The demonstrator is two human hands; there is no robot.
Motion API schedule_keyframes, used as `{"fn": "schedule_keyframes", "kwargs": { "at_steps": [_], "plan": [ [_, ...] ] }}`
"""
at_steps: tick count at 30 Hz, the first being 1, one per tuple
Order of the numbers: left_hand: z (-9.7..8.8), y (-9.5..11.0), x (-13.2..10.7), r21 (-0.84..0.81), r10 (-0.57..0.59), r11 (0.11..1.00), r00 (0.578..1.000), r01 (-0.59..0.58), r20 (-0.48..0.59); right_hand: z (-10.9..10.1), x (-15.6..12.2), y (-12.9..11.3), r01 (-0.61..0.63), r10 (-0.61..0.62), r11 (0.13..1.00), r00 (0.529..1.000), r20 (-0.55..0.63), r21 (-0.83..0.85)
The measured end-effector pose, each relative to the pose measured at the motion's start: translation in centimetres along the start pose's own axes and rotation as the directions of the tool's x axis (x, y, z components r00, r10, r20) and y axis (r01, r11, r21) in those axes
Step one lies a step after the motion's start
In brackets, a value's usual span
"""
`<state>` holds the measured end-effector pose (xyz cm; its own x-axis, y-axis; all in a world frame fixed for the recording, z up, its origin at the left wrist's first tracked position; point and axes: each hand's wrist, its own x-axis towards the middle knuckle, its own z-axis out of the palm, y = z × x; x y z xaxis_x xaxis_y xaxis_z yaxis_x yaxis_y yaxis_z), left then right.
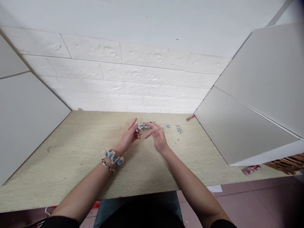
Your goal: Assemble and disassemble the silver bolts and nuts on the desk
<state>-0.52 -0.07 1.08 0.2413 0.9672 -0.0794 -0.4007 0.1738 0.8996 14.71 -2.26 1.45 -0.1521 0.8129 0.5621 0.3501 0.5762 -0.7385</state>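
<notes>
My left hand (128, 139) is positioned over the pale wood-grain tabletop (71, 167), thumb raised and fingers curled, at the left end of a cluster of silver metal bolts with broad round heads (143, 126). One bolt head sits at the fingertips; I cannot tell whether it is grasped or only adjacent. My right hand (159, 139) is unclenched, with thumb and index finger apart and directed left, and no part visible between them. It partly covers the right end of the cluster.

Right of this hand: a flat silver ring-shaped washer (168, 126), then a compact row of small silver screws (180, 130). A red and silver cylinder (190, 117) lies farther back, near the base of the grey right-hand panel (242, 126). A blue and cream fabric scrunchie (114, 157) encircles my left wrist.
</notes>
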Motion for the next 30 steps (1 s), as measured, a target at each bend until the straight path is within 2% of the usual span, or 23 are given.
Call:
{"fn": "schedule_keyframes", "kwargs": {
  "at_steps": [3,7,11,14,16,24,30],
  "plan": [
    [-0.2,0.1,0.2,0.009,-0.002,1.000,1.000,0.003,-0.024,-0.3,0.0,-0.1,-0.004,0.007,0.999,0.997,-0.079,0.041],
    [-0.1,0.0,0.1,0.015,-0.010,1.000,1.000,0.010,-0.030,-0.1,0.1,0.0,-0.044,0.045,0.999,0.998,-0.043,0.015],
    [0.2,0.1,-0.2,0.023,-0.036,0.999,0.999,0.036,0.012,0.4,0.0,0.4,-0.106,0.112,0.992,0.989,0.092,-0.069],
    [0.2,0.0,-0.2,0.030,-0.053,0.998,0.998,0.052,0.034,0.8,-0.2,0.7,-0.139,0.164,0.983,0.960,0.228,-0.121],
    [0.1,-0.1,-0.1,0.034,-0.048,0.998,0.999,0.047,0.024,0.9,-0.3,0.8,-0.147,0.180,0.980,0.944,0.277,-0.135],
    [-0.7,0.1,0.5,0.064,0.013,0.998,0.997,-0.008,-0.076,-0.2,0.1,-0.1,-0.074,0.069,0.997,0.984,0.164,0.021],
    [-0.8,0.1,0.6,0.115,0.007,0.993,0.994,0.005,-0.107,0.2,0.1,-0.1,-0.065,0.066,0.998,0.988,0.143,-0.007]
  ]
}}
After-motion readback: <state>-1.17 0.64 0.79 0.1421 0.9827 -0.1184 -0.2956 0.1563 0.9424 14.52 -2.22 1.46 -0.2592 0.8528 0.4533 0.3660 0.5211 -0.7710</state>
